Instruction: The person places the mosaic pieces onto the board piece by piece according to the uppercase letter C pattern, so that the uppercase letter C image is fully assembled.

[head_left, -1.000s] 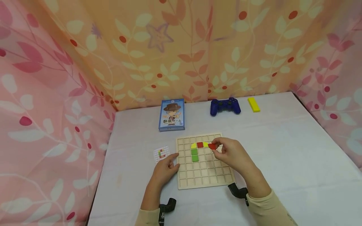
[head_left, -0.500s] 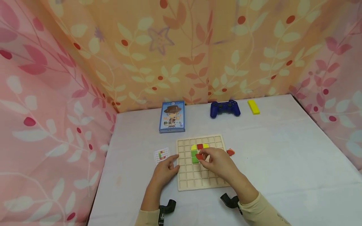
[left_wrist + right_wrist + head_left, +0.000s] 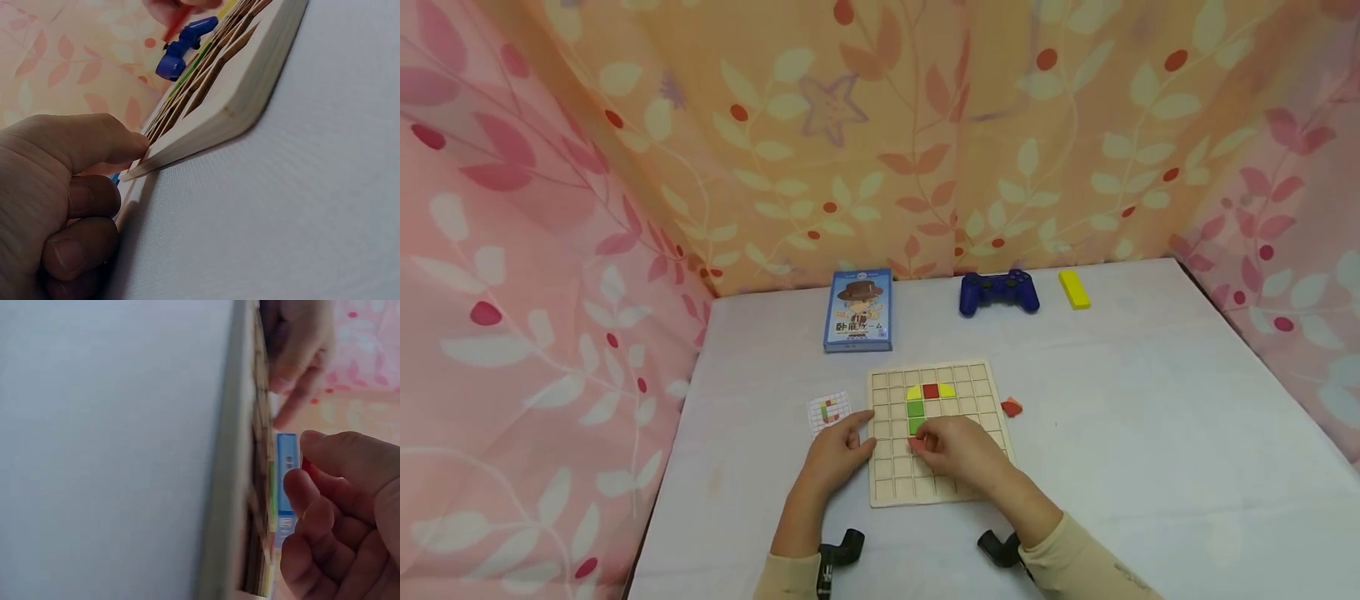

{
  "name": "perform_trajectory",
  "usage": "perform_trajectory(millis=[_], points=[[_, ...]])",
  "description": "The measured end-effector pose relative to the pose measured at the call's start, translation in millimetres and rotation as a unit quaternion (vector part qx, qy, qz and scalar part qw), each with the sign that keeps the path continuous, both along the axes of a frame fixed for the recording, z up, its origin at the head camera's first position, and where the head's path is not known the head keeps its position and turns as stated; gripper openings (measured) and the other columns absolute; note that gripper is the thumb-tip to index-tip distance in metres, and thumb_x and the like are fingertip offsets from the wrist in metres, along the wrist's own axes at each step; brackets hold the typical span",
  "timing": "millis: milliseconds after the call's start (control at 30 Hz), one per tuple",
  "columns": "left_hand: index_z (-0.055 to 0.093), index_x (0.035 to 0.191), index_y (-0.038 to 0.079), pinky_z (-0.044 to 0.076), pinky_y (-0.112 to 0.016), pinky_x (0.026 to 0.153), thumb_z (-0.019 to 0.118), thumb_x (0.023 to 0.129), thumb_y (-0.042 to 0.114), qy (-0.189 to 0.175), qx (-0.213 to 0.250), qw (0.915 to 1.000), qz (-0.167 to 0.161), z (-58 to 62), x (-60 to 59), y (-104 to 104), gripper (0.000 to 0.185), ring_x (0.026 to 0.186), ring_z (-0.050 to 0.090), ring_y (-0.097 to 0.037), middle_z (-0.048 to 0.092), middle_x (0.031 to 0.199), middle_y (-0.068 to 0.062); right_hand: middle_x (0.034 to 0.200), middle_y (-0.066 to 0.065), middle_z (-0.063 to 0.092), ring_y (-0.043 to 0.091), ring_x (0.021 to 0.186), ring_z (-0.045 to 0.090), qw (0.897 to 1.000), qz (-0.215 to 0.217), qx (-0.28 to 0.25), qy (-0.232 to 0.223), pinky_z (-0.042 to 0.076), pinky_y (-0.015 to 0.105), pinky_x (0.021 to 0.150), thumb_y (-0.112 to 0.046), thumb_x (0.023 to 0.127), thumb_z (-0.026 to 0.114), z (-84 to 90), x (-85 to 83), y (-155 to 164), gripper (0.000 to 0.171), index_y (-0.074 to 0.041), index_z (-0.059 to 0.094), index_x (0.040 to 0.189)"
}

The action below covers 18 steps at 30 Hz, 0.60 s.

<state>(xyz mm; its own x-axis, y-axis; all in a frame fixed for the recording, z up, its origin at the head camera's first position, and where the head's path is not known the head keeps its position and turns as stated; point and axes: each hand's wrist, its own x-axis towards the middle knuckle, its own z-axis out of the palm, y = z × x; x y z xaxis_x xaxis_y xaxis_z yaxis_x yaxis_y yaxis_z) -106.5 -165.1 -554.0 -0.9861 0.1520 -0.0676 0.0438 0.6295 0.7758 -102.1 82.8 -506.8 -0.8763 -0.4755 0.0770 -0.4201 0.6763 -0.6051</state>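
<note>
Head view shows the right hand [image 3: 958,454] over the wooden grid board [image 3: 977,375], fingertips pinching a red piece [image 3: 913,444] just below the green pieces [image 3: 915,414]; the left hand [image 3: 838,454] rests at the board's left edge, fingers loosely curled, thumb against the rim, holding nothing; a pattern card [image 3: 828,411] lies just beyond its fingertips; another red piece [image 3: 1012,407] sits right of the board.

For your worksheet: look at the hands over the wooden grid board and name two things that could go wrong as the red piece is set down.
1. The right hand pinches the red piece just below the green pieces; its fingers might knock those out of their cells.
2. The left hand only touches the grid board at its edge, so a push might slide the board on the smooth table.
</note>
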Motion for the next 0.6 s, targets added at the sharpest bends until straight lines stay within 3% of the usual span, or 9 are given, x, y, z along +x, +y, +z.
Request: perform_trajectory(millis=[200, 600], points=[[0.067, 0.137, 0.019, 0.028, -0.025, 0.046, 0.076, 0.093, 0.027, -0.016, -0.001, 0.9999, 0.006, 1.5, 1.9, 0, 0.045, 0.048, 0.039, -0.007, 0.045, 0.055, 0.008, 0.067, -0.014, 0.049, 0.006, 0.065, 0.047, 0.999, -0.001, 0.026, -0.022, 0.042, 0.027, 0.061, -0.017, 0.086, 0.081, -11.8, 0.0, 2, 0.011, -0.013, 0.074, 0.093], [0.067, 0.136, 0.017, 0.028, -0.025, 0.045, 0.076, 0.093, 0.028, -0.008, 0.000, 1.0000, 0.002, -1.3, 1.4, 0, 0.046, 0.048, 0.038, -0.006, 0.045, 0.054, 0.009, 0.066, -0.010, 0.050, 0.009, 0.064, 0.046, 0.998, -0.057, 0.020, -0.022, 0.040, 0.027, 0.059, -0.020, 0.085, 0.084, -15.2, 2.5, 0, 0.008, -0.014, 0.079, 0.084]])
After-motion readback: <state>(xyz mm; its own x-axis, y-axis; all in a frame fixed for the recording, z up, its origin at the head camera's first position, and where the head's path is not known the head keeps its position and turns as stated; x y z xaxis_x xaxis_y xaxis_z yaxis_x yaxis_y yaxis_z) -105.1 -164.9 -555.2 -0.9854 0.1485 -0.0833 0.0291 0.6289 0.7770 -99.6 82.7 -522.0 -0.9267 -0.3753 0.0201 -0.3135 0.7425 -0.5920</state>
